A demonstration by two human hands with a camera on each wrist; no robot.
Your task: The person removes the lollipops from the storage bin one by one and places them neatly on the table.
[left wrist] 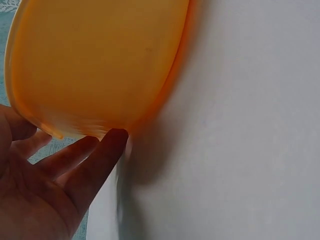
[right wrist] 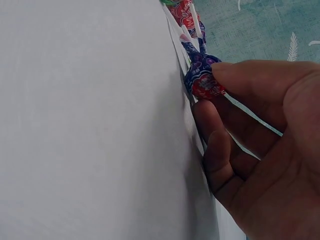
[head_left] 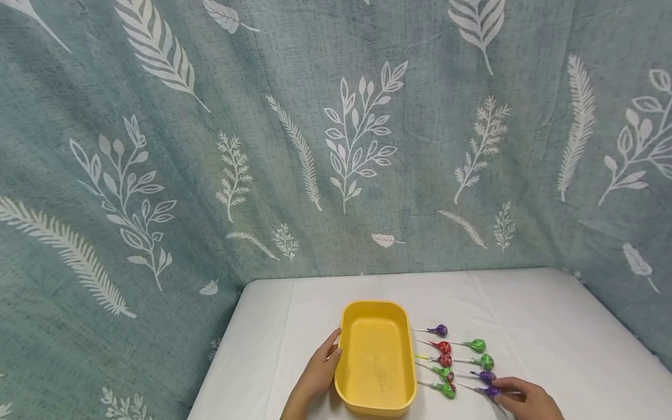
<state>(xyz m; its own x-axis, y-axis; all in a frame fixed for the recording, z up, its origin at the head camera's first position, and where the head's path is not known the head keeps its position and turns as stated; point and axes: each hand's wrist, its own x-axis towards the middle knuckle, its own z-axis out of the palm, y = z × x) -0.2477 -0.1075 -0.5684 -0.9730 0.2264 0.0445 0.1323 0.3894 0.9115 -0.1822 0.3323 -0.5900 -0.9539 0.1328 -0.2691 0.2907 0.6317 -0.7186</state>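
A yellow tray (head_left: pixel 374 361) with a raised rim stands at mid-table, its floor bare. My left hand (head_left: pixel 319 368) grips the tray's left side, thumb at the rim; the left wrist view shows the fingers (left wrist: pixel 107 150) against its outer wall. On the right, my right hand (head_left: pixel 527 398) pinches the head of a purple-wrapped lollipop (right wrist: pixel 204 77) between thumb and fingers. That lollipop lies nearest the front of the right-hand column, below another purple lollipop (head_left: pixel 486 377) and two green ones (head_left: pixel 478 345). Its stick points left.
Between the tray and that column lies another column: a purple lollipop (head_left: pixel 441 331), two red ones (head_left: pixel 444 347) and two green-and-red ones (head_left: pixel 447 389). A white cloth (head_left: pixel 294 315) covers the table. Blue-green leaf-patterned curtains (head_left: pixel 399 146) enclose the back and sides.
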